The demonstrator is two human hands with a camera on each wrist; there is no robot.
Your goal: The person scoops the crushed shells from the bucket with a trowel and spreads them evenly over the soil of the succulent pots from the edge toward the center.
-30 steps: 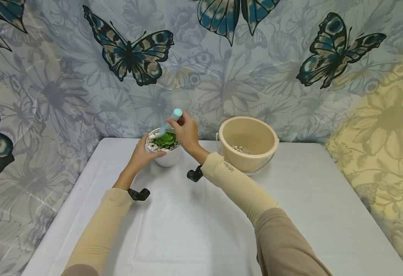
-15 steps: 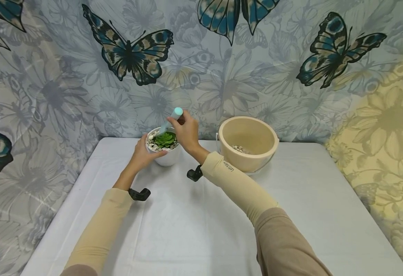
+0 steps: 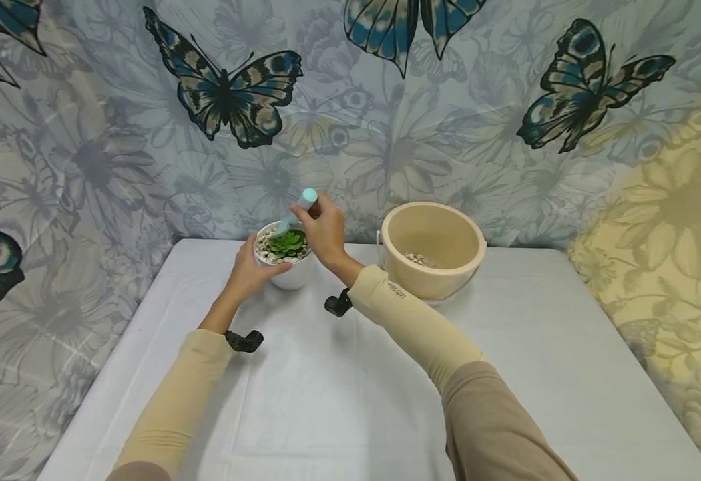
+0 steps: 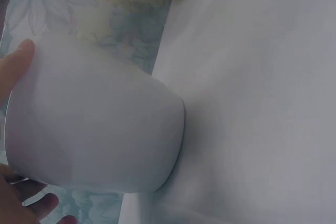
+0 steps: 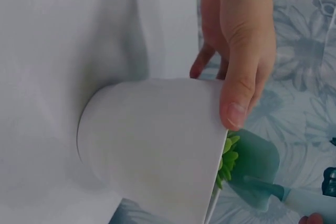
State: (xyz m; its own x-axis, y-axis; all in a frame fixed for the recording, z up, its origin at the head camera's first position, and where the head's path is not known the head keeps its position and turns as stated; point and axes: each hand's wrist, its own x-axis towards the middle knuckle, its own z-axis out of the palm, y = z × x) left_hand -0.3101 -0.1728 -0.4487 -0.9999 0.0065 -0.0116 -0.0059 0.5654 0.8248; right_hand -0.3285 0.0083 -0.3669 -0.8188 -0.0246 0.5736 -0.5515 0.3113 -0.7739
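Observation:
A white pot (image 3: 291, 276) stands upright on the table, holding a green succulent (image 3: 287, 243) ringed by small pale pebbles (image 3: 265, 250). My left hand (image 3: 252, 270) grips the pot at its left side, thumb across the front near the rim. Above the pot's right side, my right hand (image 3: 326, 230) pinches the handle of a light-blue small shovel (image 3: 305, 202). The shovel slants down to the left, its blade behind the succulent among the pebbles. In the right wrist view the greenish shovel blade (image 5: 257, 163) shows beside the leaves; whether it touches them is unclear.
To the right stands a beige bucket (image 3: 432, 283) with a thin handle and a few pebbles (image 3: 416, 259) at its bottom. White cloth (image 3: 338, 387) covers the table, and a butterfly-patterned backdrop (image 3: 386, 133) rises behind its far edge.
The shovel blade has shifted very slightly at the back of the pot. Both hands keep their holds, and the pot and bucket stay in place.

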